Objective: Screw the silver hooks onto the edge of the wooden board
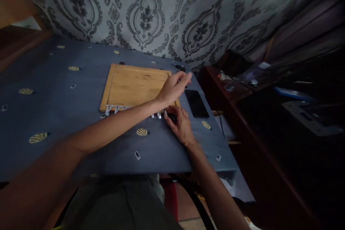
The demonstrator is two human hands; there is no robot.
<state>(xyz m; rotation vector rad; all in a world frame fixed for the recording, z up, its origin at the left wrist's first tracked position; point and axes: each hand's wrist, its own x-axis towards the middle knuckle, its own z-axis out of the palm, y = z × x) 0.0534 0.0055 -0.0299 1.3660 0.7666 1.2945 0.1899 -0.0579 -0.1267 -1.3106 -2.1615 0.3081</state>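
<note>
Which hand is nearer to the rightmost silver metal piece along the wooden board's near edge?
Right. The right hand has its fingertips right at that metal piece; the left hand is farther off, by the wooden board's right edge.

left hand (174, 89): bare, slender-fingered | right hand (182, 124): bare | forearms (118, 124): bare, tapering towards the hands | garment (113, 203) over lap: dark grey-green, matte, loosely creased, faintly lined lengthwise; cut too dim to tell

The board (132, 84) lies on the table (59, 111), with metal fittings (116, 109) along its near edge, the left hand (174, 87) above its right side, the right hand (181, 123) at its near right corner, and the phone (197, 104) farther right.
</note>
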